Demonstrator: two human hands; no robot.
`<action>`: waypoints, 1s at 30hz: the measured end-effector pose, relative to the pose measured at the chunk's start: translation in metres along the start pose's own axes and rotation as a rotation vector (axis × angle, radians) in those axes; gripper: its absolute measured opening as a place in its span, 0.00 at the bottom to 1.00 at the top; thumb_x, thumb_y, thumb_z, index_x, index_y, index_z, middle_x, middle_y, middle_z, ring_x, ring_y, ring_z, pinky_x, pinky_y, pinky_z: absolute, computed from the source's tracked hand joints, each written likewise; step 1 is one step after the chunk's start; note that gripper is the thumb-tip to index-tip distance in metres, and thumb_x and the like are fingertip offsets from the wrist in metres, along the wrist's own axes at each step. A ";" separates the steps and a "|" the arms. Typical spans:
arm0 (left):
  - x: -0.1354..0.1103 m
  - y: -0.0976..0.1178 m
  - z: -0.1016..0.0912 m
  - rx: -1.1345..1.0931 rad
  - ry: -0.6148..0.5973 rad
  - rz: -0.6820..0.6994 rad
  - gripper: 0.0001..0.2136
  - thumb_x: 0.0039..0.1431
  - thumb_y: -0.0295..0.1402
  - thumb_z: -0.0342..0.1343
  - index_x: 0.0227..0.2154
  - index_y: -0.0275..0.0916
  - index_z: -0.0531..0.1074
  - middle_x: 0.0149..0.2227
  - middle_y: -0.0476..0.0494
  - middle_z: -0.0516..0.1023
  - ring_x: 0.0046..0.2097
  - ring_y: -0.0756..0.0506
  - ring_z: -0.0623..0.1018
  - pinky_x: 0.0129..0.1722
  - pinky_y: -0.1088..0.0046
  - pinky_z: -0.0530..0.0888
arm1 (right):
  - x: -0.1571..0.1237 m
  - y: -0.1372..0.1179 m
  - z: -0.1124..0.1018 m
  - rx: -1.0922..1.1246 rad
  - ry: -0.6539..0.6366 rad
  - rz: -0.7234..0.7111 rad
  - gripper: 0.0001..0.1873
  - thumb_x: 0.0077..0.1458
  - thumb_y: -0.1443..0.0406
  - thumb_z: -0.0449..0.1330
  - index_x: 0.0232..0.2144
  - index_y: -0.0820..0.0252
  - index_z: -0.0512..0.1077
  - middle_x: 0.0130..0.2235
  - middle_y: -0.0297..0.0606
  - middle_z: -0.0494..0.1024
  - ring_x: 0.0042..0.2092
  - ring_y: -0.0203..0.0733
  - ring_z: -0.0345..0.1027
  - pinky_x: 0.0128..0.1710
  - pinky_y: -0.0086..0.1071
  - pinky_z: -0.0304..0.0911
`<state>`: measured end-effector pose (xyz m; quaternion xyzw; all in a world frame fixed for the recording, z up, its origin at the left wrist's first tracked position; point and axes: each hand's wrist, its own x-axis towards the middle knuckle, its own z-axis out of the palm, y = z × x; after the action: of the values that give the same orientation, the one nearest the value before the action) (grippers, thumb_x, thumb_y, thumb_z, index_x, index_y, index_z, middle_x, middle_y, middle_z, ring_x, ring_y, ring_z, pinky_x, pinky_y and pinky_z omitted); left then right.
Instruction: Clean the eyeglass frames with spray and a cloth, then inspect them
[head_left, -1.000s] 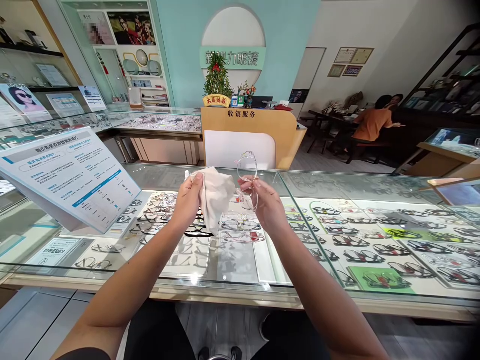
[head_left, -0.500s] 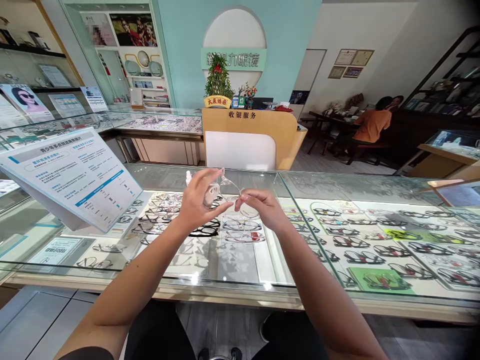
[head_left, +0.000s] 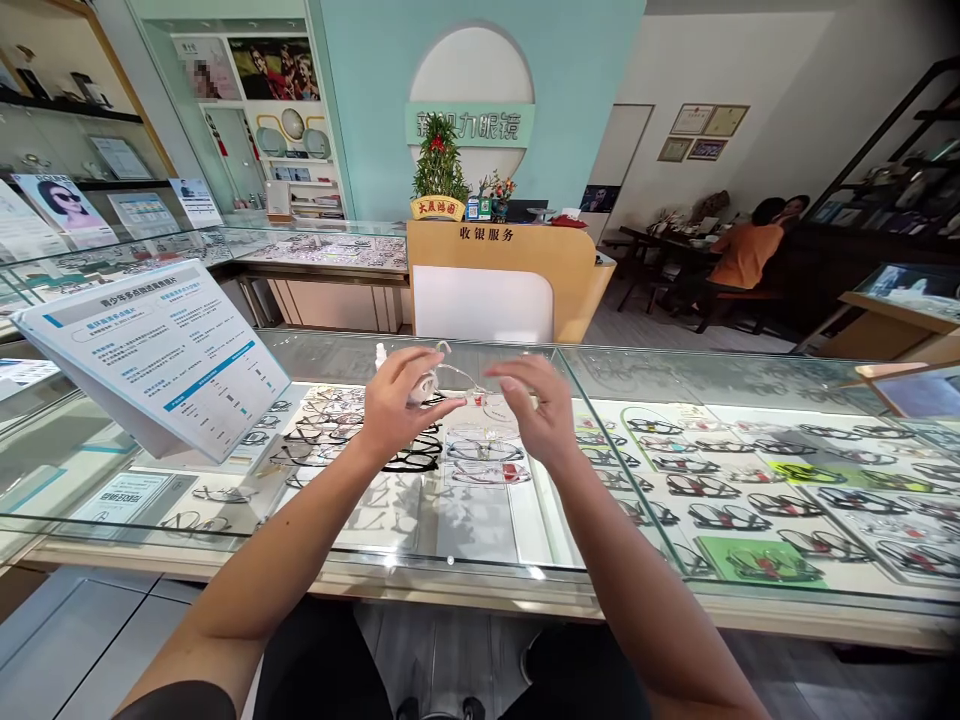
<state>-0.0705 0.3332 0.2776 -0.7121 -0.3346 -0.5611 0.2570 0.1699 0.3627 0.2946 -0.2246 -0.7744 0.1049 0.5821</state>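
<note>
Above the glass counter, my left hand (head_left: 396, 405) grips a pair of thin-rimmed eyeglasses (head_left: 474, 385) by one side, fingers and thumb around the rim. A white object (head_left: 424, 388) shows inside the curve of that hand, and a white tip (head_left: 380, 355) sticks up behind it. Whether these belong to one thing, and whether the hand holds it, I cannot tell. Beside the other end of the eyeglasses is my right hand (head_left: 538, 405), its fingers and thumb apart and nothing in them. Its fingertips are close to the rim.
Rows of spectacle frames (head_left: 705, 485) lie inside the glass display counter (head_left: 480, 563). A printed card stand (head_left: 161, 350) leans on its left part. Beyond is a wooden cash desk (head_left: 577, 265); a person in orange (head_left: 745, 255) sits at the far right.
My right hand has let go of the eyeglasses, its fingers spreading apart. The eyeglasses, still in my left hand, have tilted to a flatter angle.
</note>
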 end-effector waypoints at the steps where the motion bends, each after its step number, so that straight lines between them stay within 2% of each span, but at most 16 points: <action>1: 0.002 0.000 -0.001 0.011 0.035 -0.012 0.28 0.64 0.51 0.73 0.59 0.42 0.77 0.52 0.37 0.84 0.53 0.39 0.86 0.54 0.61 0.84 | -0.001 0.000 0.000 -0.058 0.114 -0.064 0.14 0.74 0.55 0.61 0.45 0.53 0.83 0.44 0.42 0.87 0.48 0.52 0.79 0.52 0.48 0.70; 3: 0.009 0.000 -0.003 0.038 0.117 -0.042 0.27 0.63 0.51 0.73 0.58 0.41 0.77 0.52 0.37 0.84 0.52 0.39 0.86 0.53 0.60 0.84 | -0.001 -0.003 0.000 -0.151 0.279 -0.154 0.13 0.70 0.55 0.63 0.51 0.54 0.80 0.48 0.46 0.84 0.51 0.55 0.77 0.52 0.51 0.72; 4: 0.015 0.000 -0.005 0.047 0.158 -0.056 0.27 0.63 0.51 0.74 0.57 0.41 0.78 0.51 0.38 0.83 0.52 0.40 0.85 0.53 0.60 0.83 | 0.001 -0.005 0.000 -0.180 0.318 -0.180 0.15 0.69 0.55 0.64 0.53 0.54 0.78 0.48 0.46 0.83 0.50 0.55 0.77 0.50 0.51 0.74; 8: 0.053 0.004 -0.015 0.047 0.278 -0.080 0.28 0.60 0.51 0.76 0.57 0.42 0.78 0.51 0.40 0.81 0.51 0.40 0.83 0.53 0.58 0.82 | 0.025 -0.026 -0.007 -0.222 0.319 -0.205 0.20 0.68 0.57 0.67 0.59 0.53 0.75 0.52 0.48 0.83 0.52 0.54 0.79 0.48 0.50 0.79; 12: 0.098 0.015 -0.024 0.067 0.364 -0.141 0.32 0.59 0.56 0.75 0.58 0.43 0.77 0.53 0.39 0.79 0.55 0.36 0.81 0.59 0.52 0.79 | 0.062 -0.060 -0.023 -0.181 0.341 -0.187 0.17 0.72 0.57 0.65 0.59 0.52 0.78 0.54 0.47 0.85 0.54 0.52 0.82 0.49 0.47 0.82; 15: 0.120 0.026 -0.028 0.060 0.409 -0.139 0.34 0.58 0.59 0.73 0.59 0.44 0.76 0.54 0.39 0.78 0.58 0.34 0.79 0.62 0.48 0.76 | 0.079 -0.083 -0.034 -0.132 0.381 -0.168 0.16 0.75 0.56 0.61 0.57 0.52 0.81 0.53 0.44 0.87 0.54 0.49 0.83 0.51 0.46 0.82; 18: 0.127 0.034 -0.029 0.043 0.414 -0.144 0.33 0.59 0.58 0.73 0.60 0.46 0.75 0.55 0.40 0.78 0.59 0.34 0.78 0.63 0.48 0.75 | 0.082 -0.096 -0.041 -0.107 0.423 -0.136 0.15 0.76 0.57 0.60 0.56 0.51 0.83 0.51 0.42 0.88 0.53 0.47 0.84 0.54 0.46 0.82; 22: 0.124 0.039 -0.033 0.036 0.398 -0.152 0.33 0.57 0.55 0.76 0.61 0.49 0.75 0.55 0.41 0.77 0.60 0.34 0.77 0.62 0.49 0.75 | 0.076 -0.101 -0.046 -0.077 0.419 -0.064 0.14 0.74 0.56 0.64 0.55 0.51 0.84 0.50 0.40 0.88 0.51 0.46 0.84 0.56 0.47 0.83; 30: 0.118 0.037 -0.033 0.037 0.350 -0.161 0.34 0.57 0.55 0.77 0.61 0.51 0.74 0.54 0.42 0.77 0.60 0.33 0.76 0.60 0.47 0.77 | 0.079 -0.099 -0.045 -0.003 0.439 -0.024 0.10 0.74 0.57 0.65 0.49 0.48 0.87 0.45 0.38 0.88 0.47 0.46 0.85 0.49 0.44 0.84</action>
<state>-0.0457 0.3065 0.4005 -0.5699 -0.3510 -0.6889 0.2783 0.1731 0.3083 0.4177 -0.2337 -0.6319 0.0456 0.7376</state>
